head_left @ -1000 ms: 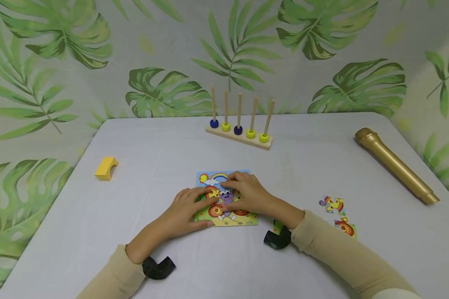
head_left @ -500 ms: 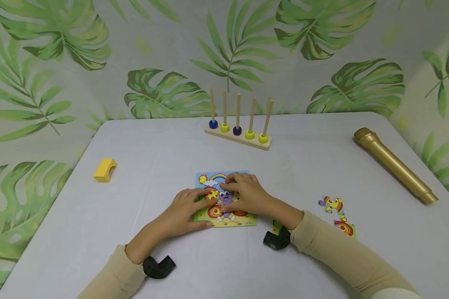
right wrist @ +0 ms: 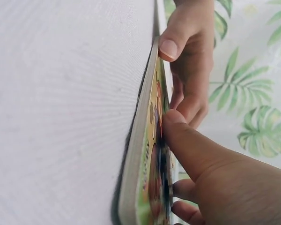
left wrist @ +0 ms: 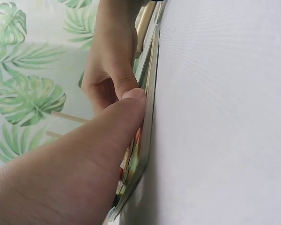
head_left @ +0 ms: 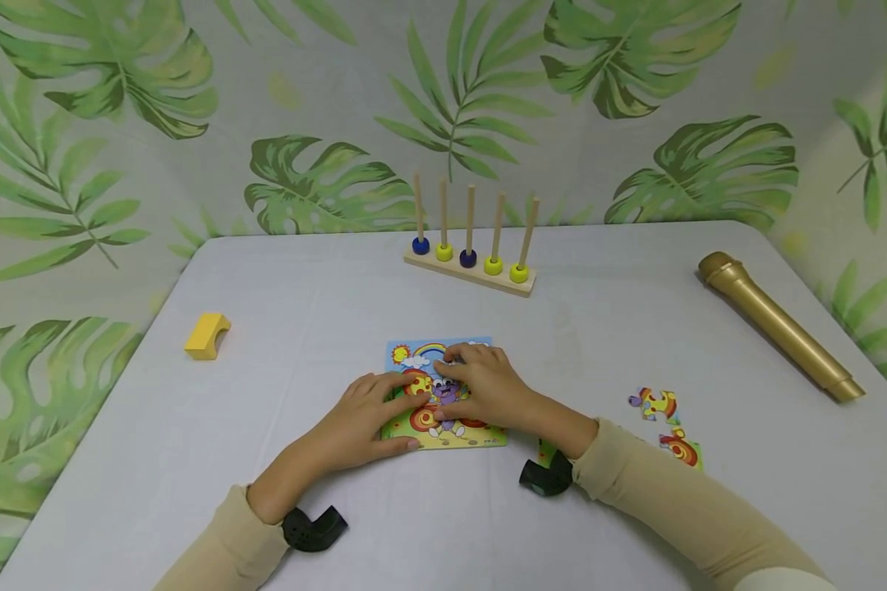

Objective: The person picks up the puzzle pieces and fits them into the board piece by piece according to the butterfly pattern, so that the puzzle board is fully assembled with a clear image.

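Note:
A jigsaw puzzle board (head_left: 432, 435) with a cartoon butterfly, rainbow and sun lies flat on the white-covered table, both hands over it. The left hand (head_left: 365, 414) rests on the board's left side, fingers spread loosely and thumb at the front edge. From the right, the right hand (head_left: 491, 390) touches the picture with thumb and forefinger spread apart around the butterfly's face. In the right wrist view its thumb (right wrist: 189, 140) lies on the board's face near the left hand's fingers (right wrist: 194, 89). The right palm hides the board's right part.
Loose puzzle pieces, one (head_left: 658, 405) above another (head_left: 682, 449), lie to the right; a green piece (head_left: 546, 447) is partly under the right wrist. A peg stand (head_left: 469, 269) with beads stands at the back, a yellow arch block (head_left: 207, 336) at left, a gold microphone (head_left: 779, 324) at right.
Both hands stay at the same spots on the board, the right one shifting only very slightly. The whole view drifts a few pixels to the left.

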`<state>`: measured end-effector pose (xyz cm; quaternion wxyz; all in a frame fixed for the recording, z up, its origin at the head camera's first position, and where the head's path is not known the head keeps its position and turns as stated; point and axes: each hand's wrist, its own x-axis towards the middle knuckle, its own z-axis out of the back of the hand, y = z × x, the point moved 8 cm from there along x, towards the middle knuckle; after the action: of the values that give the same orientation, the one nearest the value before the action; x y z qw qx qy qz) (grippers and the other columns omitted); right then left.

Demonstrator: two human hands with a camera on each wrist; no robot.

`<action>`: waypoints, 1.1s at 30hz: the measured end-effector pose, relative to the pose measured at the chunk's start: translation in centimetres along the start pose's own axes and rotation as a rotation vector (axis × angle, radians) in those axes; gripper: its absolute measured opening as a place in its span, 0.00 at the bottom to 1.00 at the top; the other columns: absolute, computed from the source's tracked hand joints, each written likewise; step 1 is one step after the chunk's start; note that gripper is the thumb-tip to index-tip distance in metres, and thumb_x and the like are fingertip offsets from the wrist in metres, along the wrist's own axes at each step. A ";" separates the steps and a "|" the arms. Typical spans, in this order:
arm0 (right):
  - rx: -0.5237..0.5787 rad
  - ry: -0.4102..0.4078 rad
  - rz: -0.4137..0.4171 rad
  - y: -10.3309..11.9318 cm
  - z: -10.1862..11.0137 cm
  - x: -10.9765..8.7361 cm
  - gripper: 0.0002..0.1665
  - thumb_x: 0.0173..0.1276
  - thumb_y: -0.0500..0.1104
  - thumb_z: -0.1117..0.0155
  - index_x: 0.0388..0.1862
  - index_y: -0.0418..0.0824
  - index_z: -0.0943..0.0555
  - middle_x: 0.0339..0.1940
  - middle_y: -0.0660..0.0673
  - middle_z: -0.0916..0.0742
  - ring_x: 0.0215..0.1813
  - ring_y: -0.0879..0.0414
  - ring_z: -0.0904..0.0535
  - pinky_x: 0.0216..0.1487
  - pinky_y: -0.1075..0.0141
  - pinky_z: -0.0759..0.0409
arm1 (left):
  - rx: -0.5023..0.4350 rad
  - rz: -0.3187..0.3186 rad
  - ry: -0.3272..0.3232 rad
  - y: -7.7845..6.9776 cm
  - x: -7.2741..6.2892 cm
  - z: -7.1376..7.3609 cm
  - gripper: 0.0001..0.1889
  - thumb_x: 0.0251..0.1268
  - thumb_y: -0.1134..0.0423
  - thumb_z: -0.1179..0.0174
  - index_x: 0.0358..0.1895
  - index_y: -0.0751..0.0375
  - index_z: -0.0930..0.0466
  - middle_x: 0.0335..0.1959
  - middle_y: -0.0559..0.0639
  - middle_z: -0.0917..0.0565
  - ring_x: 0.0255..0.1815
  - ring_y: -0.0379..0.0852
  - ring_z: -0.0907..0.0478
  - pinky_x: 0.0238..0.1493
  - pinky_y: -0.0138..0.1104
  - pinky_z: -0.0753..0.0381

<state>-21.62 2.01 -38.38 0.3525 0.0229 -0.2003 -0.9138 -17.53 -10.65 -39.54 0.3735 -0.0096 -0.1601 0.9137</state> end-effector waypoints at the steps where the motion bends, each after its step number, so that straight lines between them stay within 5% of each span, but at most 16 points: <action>1: 0.008 0.000 0.003 0.0 0.0 0.0 0.43 0.52 0.65 0.38 0.61 0.42 0.30 0.57 0.45 0.28 0.61 0.46 0.38 0.57 0.47 0.44 | 0.006 0.001 0.001 0.0 0.0 0.0 0.30 0.59 0.37 0.52 0.64 0.43 0.35 0.66 0.48 0.42 0.65 0.52 0.48 0.62 0.47 0.50; 20: 0.072 0.033 -0.012 -0.5 -0.6 -0.1 0.41 0.56 0.61 0.38 0.65 0.45 0.33 0.62 0.45 0.32 0.65 0.46 0.44 0.60 0.47 0.50 | 0.008 -0.049 -0.048 -0.1 -0.3 0.1 0.29 0.59 0.39 0.50 0.63 0.44 0.34 0.66 0.51 0.42 0.63 0.52 0.46 0.61 0.49 0.49; 27: 0.378 0.068 -0.084 -1.1 0.8 -0.5 0.40 0.55 0.53 0.34 0.65 0.44 0.35 0.64 0.43 0.35 0.65 0.47 0.43 0.62 0.49 0.47 | -0.019 -0.047 -0.057 -0.1 -0.3 0.1 0.29 0.59 0.39 0.49 0.63 0.44 0.33 0.66 0.52 0.42 0.63 0.53 0.46 0.61 0.50 0.49; 33: 0.480 -0.054 -0.046 -1.2 5.4 -2.6 0.40 0.54 0.50 0.32 0.64 0.43 0.36 0.64 0.47 0.34 0.64 0.50 0.40 0.60 0.50 0.39 | -0.028 -0.031 -0.050 -0.1 -0.1 0.0 0.30 0.58 0.38 0.50 0.64 0.43 0.34 0.66 0.50 0.42 0.63 0.52 0.46 0.62 0.49 0.51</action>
<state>-21.37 6.40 -34.13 0.3106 0.0860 -0.4206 -0.8480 -17.40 -10.66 -39.57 0.3831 0.0105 -0.1821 0.9055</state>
